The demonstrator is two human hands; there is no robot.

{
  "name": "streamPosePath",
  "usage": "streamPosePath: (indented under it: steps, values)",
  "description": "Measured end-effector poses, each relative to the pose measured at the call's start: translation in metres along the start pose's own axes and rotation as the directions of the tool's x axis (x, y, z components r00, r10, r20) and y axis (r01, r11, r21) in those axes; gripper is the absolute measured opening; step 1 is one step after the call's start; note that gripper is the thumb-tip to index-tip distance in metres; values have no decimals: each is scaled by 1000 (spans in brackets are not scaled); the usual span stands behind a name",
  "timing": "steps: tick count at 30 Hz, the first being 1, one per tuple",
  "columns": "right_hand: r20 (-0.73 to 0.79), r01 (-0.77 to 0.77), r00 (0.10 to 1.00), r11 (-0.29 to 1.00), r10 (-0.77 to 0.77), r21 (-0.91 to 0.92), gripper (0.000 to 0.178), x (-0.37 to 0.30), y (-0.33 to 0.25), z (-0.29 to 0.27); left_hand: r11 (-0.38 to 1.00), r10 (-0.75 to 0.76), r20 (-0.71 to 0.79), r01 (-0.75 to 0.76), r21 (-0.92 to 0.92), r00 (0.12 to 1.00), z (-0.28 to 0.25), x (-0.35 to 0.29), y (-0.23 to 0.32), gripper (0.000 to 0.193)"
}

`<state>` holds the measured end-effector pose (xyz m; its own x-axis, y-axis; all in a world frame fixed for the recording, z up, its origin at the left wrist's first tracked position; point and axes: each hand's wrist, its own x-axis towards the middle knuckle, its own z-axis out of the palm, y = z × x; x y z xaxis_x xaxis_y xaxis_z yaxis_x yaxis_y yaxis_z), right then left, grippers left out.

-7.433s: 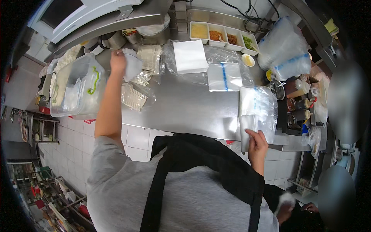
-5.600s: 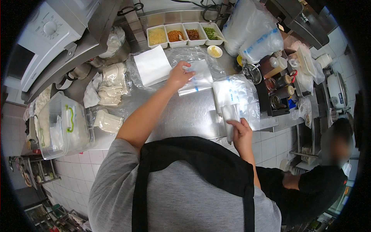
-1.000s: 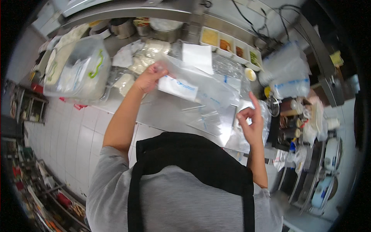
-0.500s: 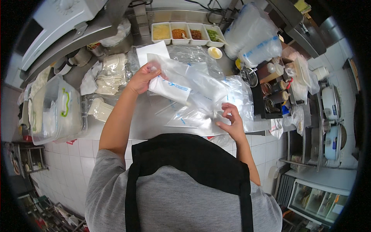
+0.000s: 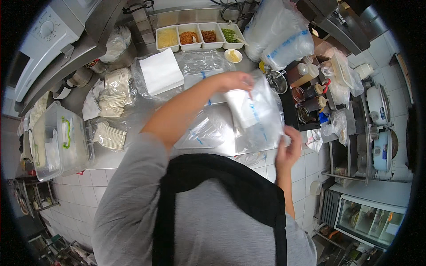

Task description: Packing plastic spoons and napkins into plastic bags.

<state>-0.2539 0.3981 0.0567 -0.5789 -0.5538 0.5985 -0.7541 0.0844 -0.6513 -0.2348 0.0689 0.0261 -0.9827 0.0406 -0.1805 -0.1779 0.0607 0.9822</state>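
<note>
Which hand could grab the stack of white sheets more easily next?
Probably the left hand: it is nearer the white sheets. The right hand is farther away, at the lower right of the clear plastic bag.

Commercial kitchen: steel counter (image 5: 144, 110), food tubs (image 5: 191, 47), bottles (image 5: 298, 74)

The counter (image 5: 141, 106) is gleaming as smooth metal. The bag (image 5: 262, 113) is catching light as thin, glossy, creased plastic. The sheets (image 5: 162, 71) are looking like smooth, matt paper. The bin (image 5: 66, 153) is showing clear, shiny plastic, and the tubs (image 5: 168, 49) are looking like glossy plastic. The rag (image 5: 92, 102) is appearing as crumpled, matt cloth; the apron (image 5: 226, 170) is showing dull cloth.
</note>
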Motion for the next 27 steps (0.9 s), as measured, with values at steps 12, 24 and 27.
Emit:
streamPosePath:
  steps: [12, 24, 27]
  values:
    - [519, 76, 817, 847, 250, -527, 69, 14, 53, 115, 549, 716, -419, -79, 832, 559, 32, -95, 14, 43]
    - [435, 253, 877, 966, -204, -57, 42, 55, -33, 167, 401, 472, -881, 897, 185, -29, -88, -439, -74, 42]
    - [457, 282, 855, 959, -246, -11, 42, 51, -54, 185, 203, 365, -931, 975, 86, 6, -107, -458, -100, 48]
